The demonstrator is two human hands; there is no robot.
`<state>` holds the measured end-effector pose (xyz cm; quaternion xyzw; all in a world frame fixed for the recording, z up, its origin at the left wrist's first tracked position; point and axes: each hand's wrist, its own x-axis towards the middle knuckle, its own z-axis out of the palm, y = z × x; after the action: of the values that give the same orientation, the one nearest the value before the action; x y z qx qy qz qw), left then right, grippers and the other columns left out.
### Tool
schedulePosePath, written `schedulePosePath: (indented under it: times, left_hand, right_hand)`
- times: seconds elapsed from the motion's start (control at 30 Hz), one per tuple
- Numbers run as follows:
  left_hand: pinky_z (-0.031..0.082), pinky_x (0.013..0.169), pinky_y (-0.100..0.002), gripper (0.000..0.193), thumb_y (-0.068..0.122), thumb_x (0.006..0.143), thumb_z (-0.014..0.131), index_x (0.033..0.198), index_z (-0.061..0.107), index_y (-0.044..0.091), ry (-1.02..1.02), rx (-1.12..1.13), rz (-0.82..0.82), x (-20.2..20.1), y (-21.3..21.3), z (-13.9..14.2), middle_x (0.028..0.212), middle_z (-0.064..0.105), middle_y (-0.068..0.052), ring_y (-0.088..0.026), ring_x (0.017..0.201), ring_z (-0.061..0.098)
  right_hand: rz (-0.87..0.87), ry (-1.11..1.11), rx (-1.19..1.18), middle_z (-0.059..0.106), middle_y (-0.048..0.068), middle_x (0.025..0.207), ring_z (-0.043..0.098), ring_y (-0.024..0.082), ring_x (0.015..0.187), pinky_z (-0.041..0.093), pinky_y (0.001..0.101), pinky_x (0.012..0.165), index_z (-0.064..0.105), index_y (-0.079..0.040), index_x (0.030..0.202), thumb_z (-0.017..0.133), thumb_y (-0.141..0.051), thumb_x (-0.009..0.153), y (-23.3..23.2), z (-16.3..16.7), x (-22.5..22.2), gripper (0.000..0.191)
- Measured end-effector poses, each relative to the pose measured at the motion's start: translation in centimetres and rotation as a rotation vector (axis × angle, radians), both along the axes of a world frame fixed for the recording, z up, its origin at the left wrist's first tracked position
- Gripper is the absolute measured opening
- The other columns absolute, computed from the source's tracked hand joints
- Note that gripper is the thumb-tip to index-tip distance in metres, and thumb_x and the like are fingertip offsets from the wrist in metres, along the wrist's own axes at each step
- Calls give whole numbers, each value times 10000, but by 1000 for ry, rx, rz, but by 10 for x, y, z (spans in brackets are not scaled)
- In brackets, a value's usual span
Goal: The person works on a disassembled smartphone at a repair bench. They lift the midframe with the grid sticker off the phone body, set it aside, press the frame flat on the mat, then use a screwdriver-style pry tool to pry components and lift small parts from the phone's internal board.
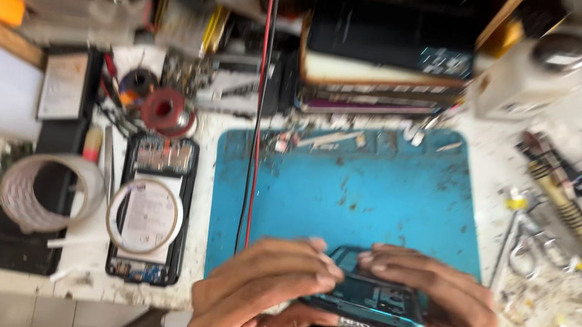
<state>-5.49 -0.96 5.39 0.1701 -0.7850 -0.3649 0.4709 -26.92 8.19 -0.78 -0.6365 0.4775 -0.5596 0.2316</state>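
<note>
Both hands meet at the near edge of the blue mat (349, 187). Left hand (252, 296) palm-down, fingers (318, 264) curled and clamped on the left end of a teal phone frame (370, 302). Right hand (438, 308) mirrors it, fingers clamped over the right end. Frame held tilted, just above the mat's near edge.
</note>
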Motion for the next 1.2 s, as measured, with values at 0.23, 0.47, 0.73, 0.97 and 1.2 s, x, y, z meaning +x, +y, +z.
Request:
schedulePosePath:
  times: [0.23,0.47,0.73,0.97,1.2]
  left_hand:
    - [709,939,-404,243,34,882,866,1087,744,-14,85,222,-94,-15,18,-9,1020,816,-158,-294,1035,841]
    - [710,935,-399,262,38,886,839,1120,739,-25,121,201,-114,-19,25,-12,1007,813,-153,-292,1046,838]
    - [712,882,-359,311,-20,854,876,1124,725,-49,120,202,-166,-15,19,-10,1050,794,-192,-296,1042,825]
    - [711,887,-346,319,-32,840,883,1120,728,-44,138,216,-159,-18,17,-12,1052,794,-186,-290,1054,819]
    - [701,911,-365,316,-41,855,868,1134,719,-35,157,221,-152,-18,15,-15,1069,791,-181,-289,1078,814]
  right_hand:
    - [55,-112,74,757,230,1163,757,351,1113,597,477,976,698,71,1175,845,-149,752,8,6,-13,499]
    - [-69,-179,-216,775,145,1001,797,270,954,632,487,951,741,-12,1062,844,-230,876,19,37,-10,305]
    - [-122,-71,-200,755,133,946,789,260,936,632,453,892,726,2,976,846,-216,835,13,42,-11,286]
    - [-89,-74,-194,765,145,918,801,269,886,633,415,808,732,5,956,843,-169,845,12,41,-16,235]
    - [-49,-135,-236,762,138,928,790,267,911,641,419,811,723,17,992,824,-233,872,3,38,-13,295]
